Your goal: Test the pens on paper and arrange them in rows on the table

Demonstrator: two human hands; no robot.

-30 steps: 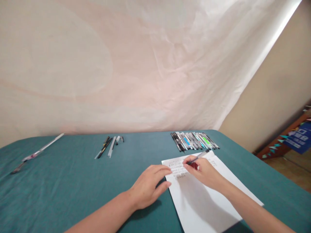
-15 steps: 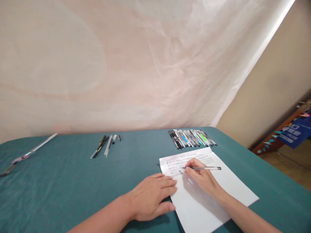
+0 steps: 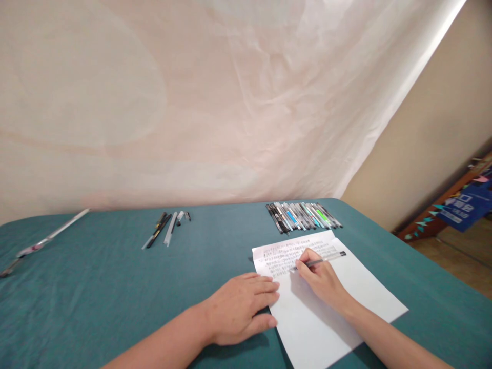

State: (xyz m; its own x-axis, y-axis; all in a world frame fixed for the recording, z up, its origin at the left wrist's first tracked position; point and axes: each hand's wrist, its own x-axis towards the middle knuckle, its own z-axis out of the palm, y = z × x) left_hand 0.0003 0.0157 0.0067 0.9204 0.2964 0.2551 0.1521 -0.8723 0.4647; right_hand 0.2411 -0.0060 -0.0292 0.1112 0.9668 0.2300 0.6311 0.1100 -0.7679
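Observation:
A sheet of white paper (image 3: 303, 328) lies on the table, with several lines of dark handwriting across its upper part. My right hand (image 3: 321, 279) rests on the sheet, fingers pinched round a clear pen with a black end (image 3: 332, 257). The pen slants, its tip at the lower written lines and its black end up to the right. My left hand (image 3: 242, 307) lies flat and open, fingertips on the paper's left edge and the palm over the tablecloth.
Behind the paper lies a row of several pens (image 3: 303, 217). A few loose pens and caps (image 3: 157, 230) are at the back middle. A long thin clear item (image 3: 54, 236) lies far left on the green tablecloth (image 3: 96, 292). A pale curtain (image 3: 192, 102) hangs behind.
The pen in my right hand has tilted, its black end now higher, and its tip has shifted slightly right. My left hand stays in place on the paper's edge.

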